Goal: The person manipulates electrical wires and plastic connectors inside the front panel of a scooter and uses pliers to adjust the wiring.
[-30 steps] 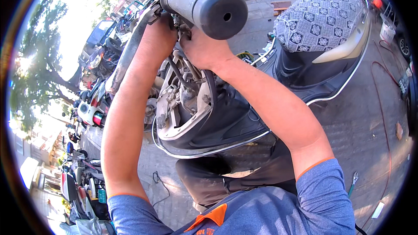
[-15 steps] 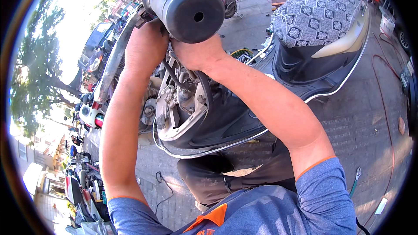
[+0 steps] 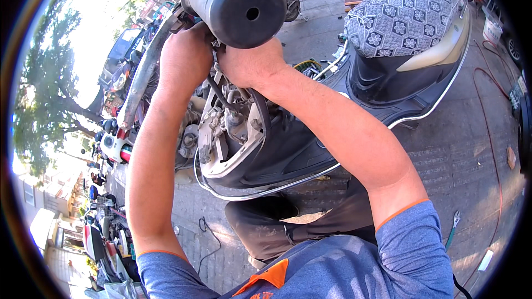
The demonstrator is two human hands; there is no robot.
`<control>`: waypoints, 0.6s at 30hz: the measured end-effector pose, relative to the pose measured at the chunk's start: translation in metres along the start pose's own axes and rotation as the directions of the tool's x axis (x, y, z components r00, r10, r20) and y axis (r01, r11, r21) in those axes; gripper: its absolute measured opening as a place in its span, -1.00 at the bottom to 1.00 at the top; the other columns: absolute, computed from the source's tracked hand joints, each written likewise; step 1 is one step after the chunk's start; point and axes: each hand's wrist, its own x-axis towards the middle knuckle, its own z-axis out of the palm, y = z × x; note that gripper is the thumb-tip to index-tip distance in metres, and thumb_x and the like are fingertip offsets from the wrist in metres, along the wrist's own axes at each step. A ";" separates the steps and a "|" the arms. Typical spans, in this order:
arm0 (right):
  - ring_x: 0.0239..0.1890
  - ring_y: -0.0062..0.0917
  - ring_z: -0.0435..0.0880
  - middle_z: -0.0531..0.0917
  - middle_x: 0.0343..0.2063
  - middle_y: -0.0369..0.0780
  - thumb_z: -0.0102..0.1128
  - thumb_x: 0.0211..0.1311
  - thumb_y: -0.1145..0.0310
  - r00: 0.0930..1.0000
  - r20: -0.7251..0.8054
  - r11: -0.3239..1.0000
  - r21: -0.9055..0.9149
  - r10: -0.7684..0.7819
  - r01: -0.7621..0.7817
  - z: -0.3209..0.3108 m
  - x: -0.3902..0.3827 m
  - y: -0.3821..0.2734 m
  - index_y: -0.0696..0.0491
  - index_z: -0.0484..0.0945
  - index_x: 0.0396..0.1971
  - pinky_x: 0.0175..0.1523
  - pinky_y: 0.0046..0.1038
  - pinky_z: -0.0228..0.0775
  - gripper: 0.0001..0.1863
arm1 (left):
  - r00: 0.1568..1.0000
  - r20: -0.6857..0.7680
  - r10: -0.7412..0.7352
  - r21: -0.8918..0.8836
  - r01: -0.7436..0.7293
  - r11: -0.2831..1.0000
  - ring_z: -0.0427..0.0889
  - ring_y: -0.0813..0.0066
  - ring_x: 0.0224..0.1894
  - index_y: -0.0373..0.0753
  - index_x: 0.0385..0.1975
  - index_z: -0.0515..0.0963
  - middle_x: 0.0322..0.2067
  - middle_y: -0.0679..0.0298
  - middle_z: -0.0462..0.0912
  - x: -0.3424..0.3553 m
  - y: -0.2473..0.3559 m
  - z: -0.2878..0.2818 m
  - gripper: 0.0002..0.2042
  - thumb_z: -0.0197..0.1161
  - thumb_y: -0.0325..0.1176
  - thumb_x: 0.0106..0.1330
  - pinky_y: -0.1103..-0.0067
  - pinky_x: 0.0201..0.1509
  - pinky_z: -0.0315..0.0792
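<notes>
A black rubber handlebar grip [image 3: 249,14] with a hole in its end juts toward me, high in the head view. Just beneath it, my left hand [image 3: 187,52] is curled in at the scooter's opened front. Close beside it, my right hand [image 3: 252,63] is bent in under the grip from the other side. Both hands look closed, but the grip and the hands themselves hide the fingertips and whatever they hold. Below them, the scooter's uncovered front [image 3: 233,127] shows a pale frame, dark cables and mechanical parts.
The scooter's seat wears a grey patterned cover [image 3: 407,14]. A chrome rail [image 3: 266,195] runs along its lower side. On the paving lie a wrench [image 3: 454,227] with a green handle, a red hose [image 3: 495,155] and a black cord [image 3: 209,238]. A white bucket [image 3: 492,30] stands far right; parked motorbikes line the left.
The handlebar grip appears slightly higher in the picture. My right hand has shifted up a little; both hands stay beneath the grip.
</notes>
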 end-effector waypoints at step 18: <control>-0.23 -0.13 0.86 0.82 -0.35 -0.11 0.25 0.32 0.29 0.912 -0.227 0.932 -0.205 -0.342 0.299 0.008 0.017 0.027 -0.06 0.77 -0.12 -0.13 -0.10 0.69 -0.78 | 0.947 0.031 -0.321 -0.249 0.318 0.915 0.78 -0.18 -0.10 -0.17 -0.13 0.80 -0.23 -0.09 0.81 -0.005 0.001 0.019 -0.78 0.23 -0.29 0.43 0.07 0.04 0.63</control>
